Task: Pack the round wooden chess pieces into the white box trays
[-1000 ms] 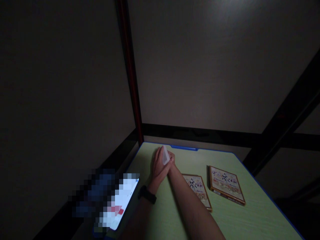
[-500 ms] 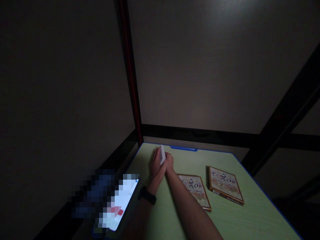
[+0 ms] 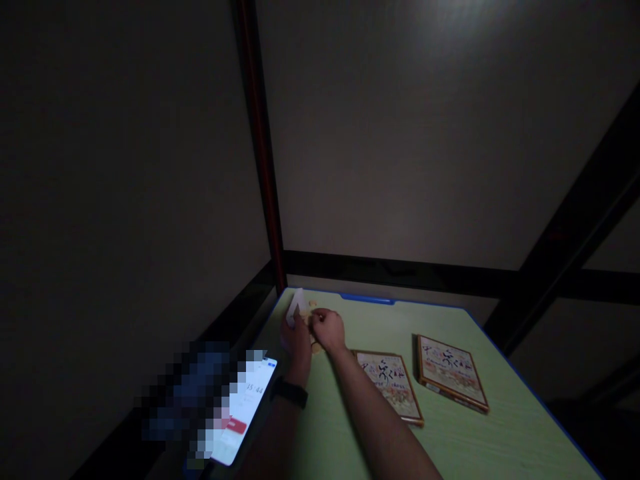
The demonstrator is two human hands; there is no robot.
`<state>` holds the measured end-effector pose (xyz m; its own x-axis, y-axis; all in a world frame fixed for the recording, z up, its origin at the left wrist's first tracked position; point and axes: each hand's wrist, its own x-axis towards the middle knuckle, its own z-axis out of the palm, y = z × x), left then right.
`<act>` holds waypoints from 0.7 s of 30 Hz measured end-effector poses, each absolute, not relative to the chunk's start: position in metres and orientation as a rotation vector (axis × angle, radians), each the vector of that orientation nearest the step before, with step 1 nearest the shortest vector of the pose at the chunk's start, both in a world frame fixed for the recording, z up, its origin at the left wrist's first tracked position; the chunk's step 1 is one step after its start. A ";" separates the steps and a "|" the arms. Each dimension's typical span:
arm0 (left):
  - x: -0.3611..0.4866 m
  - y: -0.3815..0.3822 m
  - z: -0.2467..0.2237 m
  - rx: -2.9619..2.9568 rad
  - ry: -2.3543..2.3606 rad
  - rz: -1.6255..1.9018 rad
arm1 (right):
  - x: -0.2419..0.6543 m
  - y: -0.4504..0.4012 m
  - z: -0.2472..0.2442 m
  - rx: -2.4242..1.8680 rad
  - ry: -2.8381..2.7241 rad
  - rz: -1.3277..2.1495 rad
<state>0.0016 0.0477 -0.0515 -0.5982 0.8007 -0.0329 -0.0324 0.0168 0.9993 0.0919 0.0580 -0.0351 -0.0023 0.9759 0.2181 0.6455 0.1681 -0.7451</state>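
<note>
At the far left of the green table, my left hand (image 3: 297, 335), a dark band on its wrist, is wrapped round a small white box (image 3: 295, 307), which stands tilted. Several small tan pieces, among them one piece (image 3: 317, 347) below the hands and another (image 3: 313, 303) farther back, lie on the tabletop beside it. My right hand (image 3: 329, 328) is just right of the box, its fingers curled down at the pieces. What those fingertips hold, if anything, is too small to make out.
Two flat boxes with printed lids lie on the green table (image 3: 460, 440): one box (image 3: 393, 387) beside my right forearm, the other box (image 3: 453, 370) farther right. A lit phone (image 3: 247, 407) is at the left edge, partly blurred out. Walls (image 3: 400, 133) rise behind and to the left.
My hands have moved apart from being clasped round the white box. The box has shifted left and tilted, and small tan pieces now show on the table.
</note>
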 end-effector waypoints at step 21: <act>0.004 0.044 -0.036 0.785 2.008 1.664 | 0.083 0.046 -0.032 -1.577 -2.051 0.227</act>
